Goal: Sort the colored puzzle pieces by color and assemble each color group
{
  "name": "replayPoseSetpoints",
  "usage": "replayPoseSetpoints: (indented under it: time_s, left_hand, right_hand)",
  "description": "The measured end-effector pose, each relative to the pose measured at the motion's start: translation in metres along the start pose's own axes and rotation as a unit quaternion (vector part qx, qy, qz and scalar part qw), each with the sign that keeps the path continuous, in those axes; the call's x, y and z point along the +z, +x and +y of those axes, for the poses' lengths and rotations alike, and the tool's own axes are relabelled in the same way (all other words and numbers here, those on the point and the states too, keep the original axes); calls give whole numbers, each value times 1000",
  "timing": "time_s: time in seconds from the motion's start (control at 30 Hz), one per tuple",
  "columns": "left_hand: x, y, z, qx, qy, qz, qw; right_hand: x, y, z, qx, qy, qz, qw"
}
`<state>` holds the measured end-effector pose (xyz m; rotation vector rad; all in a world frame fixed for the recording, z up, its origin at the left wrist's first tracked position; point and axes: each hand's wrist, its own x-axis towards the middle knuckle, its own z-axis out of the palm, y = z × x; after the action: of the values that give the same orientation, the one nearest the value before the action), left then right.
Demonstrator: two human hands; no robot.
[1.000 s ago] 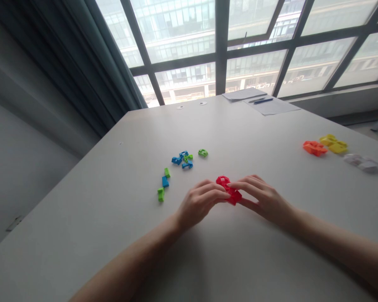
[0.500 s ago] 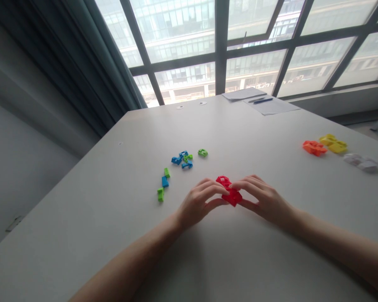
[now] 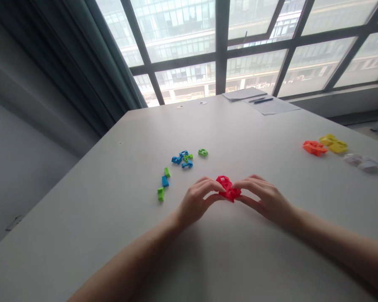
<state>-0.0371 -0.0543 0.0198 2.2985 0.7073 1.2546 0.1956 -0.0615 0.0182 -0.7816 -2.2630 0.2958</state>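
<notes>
Between my hands is a red plastic toy piece [image 3: 229,193], angular and with openings in it, close to the tabletop. My left hand [image 3: 199,197] pinches its left side, thumb below and fingers on top. From the right, my right hand [image 3: 262,195] grips the same red piece between thumb and fingertips. The fingers partly cover it, so I cannot tell whether it is one part or several joined. Left of my hands lie small loose parts: a green block [image 3: 161,194], a blue block [image 3: 165,181] and another green block [image 3: 166,172].
Beyond my left hand lie several blue parts [image 3: 187,165] and a green part [image 3: 203,152]. On the right are an orange piece [image 3: 315,148], yellow pieces [image 3: 337,145] and white pieces [image 3: 362,162]. Papers [image 3: 280,107] with a pen [image 3: 263,100] lie at the table's far edge.
The red piece has tilted slightly and its near end has shifted up and back. My fingers have moved a little with it. The other parts lie as before.
</notes>
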Motion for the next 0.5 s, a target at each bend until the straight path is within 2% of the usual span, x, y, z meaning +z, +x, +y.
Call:
replayPoseSetpoints:
  time_s: [0.13, 0.23, 0.4, 0.5]
  left_hand:
    - [-1, 0, -1, -49, 6, 14, 999]
    - [-3, 0, -2, -67, -3, -16, 998]
    - [-3, 1, -4, -5, -2, -131, 991]
    - [-3, 1, -4, 24, 31, -175, 984]
  right_hand:
    - [-2, 2, 0, 67, 19, 36, 997]
    - [-3, 5, 3, 142, 33, 70, 987]
    - [-3, 7, 14, 233, 72, 68, 967]
    - [-1, 6, 19, 265, 105, 62, 956]
